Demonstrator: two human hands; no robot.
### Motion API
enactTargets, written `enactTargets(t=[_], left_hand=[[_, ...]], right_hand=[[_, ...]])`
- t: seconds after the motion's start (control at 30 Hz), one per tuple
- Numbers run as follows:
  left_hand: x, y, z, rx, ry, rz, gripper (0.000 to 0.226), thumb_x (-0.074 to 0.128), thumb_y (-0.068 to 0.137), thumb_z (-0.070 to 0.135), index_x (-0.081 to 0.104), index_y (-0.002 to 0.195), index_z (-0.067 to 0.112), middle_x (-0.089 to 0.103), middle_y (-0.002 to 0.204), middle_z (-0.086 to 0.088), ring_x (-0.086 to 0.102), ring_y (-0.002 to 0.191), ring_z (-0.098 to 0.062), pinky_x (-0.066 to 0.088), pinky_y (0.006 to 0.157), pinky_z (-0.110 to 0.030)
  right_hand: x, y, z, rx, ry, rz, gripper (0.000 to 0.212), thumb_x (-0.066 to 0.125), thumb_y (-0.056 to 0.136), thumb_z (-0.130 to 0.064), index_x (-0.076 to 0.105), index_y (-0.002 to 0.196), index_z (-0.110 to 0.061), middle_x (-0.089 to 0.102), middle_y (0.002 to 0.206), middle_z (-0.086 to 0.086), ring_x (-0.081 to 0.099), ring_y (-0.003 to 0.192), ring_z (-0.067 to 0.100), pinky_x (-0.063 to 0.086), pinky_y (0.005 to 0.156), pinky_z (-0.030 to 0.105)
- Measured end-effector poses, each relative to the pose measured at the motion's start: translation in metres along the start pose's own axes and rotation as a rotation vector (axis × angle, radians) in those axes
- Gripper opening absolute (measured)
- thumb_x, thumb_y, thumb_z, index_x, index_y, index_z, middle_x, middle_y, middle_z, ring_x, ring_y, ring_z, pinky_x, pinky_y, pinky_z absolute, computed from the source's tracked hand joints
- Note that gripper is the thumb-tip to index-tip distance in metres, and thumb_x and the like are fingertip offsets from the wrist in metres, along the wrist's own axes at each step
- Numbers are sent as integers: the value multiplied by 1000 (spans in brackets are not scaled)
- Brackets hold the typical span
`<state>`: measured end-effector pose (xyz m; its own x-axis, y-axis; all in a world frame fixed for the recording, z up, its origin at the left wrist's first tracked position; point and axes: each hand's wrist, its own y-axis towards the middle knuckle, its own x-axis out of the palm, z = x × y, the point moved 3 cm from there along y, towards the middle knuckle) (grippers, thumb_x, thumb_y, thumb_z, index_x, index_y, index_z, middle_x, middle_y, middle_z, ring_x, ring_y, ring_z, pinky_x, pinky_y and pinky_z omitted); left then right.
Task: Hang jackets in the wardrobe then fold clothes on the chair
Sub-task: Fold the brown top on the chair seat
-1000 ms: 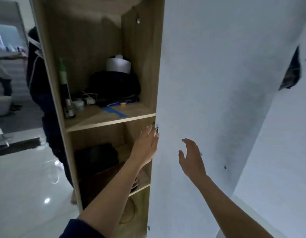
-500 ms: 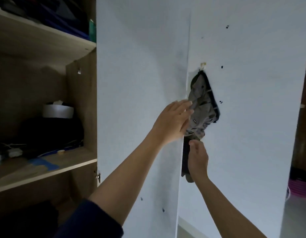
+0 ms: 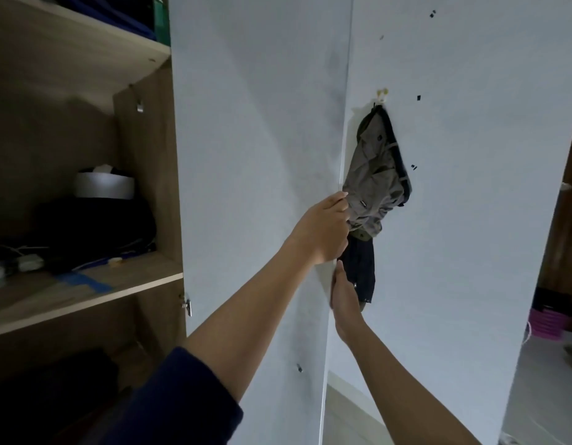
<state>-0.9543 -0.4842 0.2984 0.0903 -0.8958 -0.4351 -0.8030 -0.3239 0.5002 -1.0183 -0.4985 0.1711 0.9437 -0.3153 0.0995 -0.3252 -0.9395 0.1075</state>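
A grey jacket point(image 3: 374, 181) with a dark blue lower part point(image 3: 361, 268) hangs from a small hook point(image 3: 381, 95) on the white wall, just past the edge of the wardrobe's open white door point(image 3: 259, 162). My left hand point(image 3: 323, 229) reaches across the door's edge, its fingers curled into the jacket's grey fabric. My right hand point(image 3: 344, 293) is below it with fingers straight and pointing up, lying against the dark blue part beside the door edge.
The wardrobe's wooden shelves point(image 3: 85, 293) on the left hold a white roll point(image 3: 104, 186), dark bags, cables and blue tape. A pink basket point(image 3: 548, 322) stands on the floor at the far right by a doorway.
My left hand slid down from flat on the door and curled onto the jacket's edge. My right hand let go of the jacket's hem and lies flat, lower down. The view moved closer.
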Motion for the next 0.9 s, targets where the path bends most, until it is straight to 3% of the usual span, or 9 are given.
enactTargets(t=[0.07,0.13,0.23,0.37,0.47,0.6,0.67,0.73,0.9], left_hand=[[-15,-16,-6,7,-3,93,21,61,76,28,76,68,16,70,78,4,62,99,-15,34,110,-29],[-23,-36,-13,40,-77,217,19,63,68,23,72,56,12,66,65,2,64,86,-17,45,101,-31],[-40,-71,-24,-10,-173,313,38,40,76,19,71,59,5,66,65,-2,63,89,-22,45,100,-36],[-63,-129,-47,-25,-152,303,38,40,81,18,71,62,7,70,77,-1,63,103,-22,32,107,-33],[-75,-176,-71,-15,-126,327,30,47,82,18,72,67,10,72,91,-2,61,109,-22,24,111,-30],[-92,-235,-109,-59,-63,291,31,46,87,22,74,80,10,70,109,-4,60,113,-20,21,112,-28],[-99,-263,-124,-98,-2,244,34,43,88,24,74,81,11,70,109,-3,61,111,-20,24,110,-29],[-101,-289,-140,-135,57,212,34,43,87,23,75,81,12,71,106,-2,62,108,-19,27,108,-30],[-97,-343,-177,-225,175,148,26,51,85,22,75,85,12,70,106,-2,62,107,-19,30,107,-31]], right_hand=[[7,-19,-1,-3,-26,8,58,27,99,-50,65,104,-6,60,77,2,56,71,11,42,65,23],[18,-39,1,-6,-39,27,58,27,98,-51,65,105,-7,65,90,11,60,80,17,48,80,33],[42,-75,-1,-64,-22,52,54,28,97,-50,61,91,-7,59,84,9,53,78,17,42,71,32],[83,-119,4,-208,85,-55,41,39,94,-46,38,62,-21,38,60,-10,35,61,8,29,61,23],[117,-145,12,-351,104,-201,22,44,85,-48,53,73,-31,53,71,-12,48,70,7,37,69,23],[172,-171,21,-466,73,-360,46,45,83,-57,58,111,-23,61,110,-3,58,106,11,45,91,30],[199,-184,18,-520,60,-383,36,46,86,-49,53,113,-27,56,114,-10,53,108,-3,41,91,16],[230,-193,16,-562,77,-392,25,48,91,-39,50,114,-31,53,117,-10,50,110,-4,40,90,11],[294,-197,15,-756,27,-319,33,43,91,-35,48,121,-23,45,117,-16,45,116,8,38,101,27]])
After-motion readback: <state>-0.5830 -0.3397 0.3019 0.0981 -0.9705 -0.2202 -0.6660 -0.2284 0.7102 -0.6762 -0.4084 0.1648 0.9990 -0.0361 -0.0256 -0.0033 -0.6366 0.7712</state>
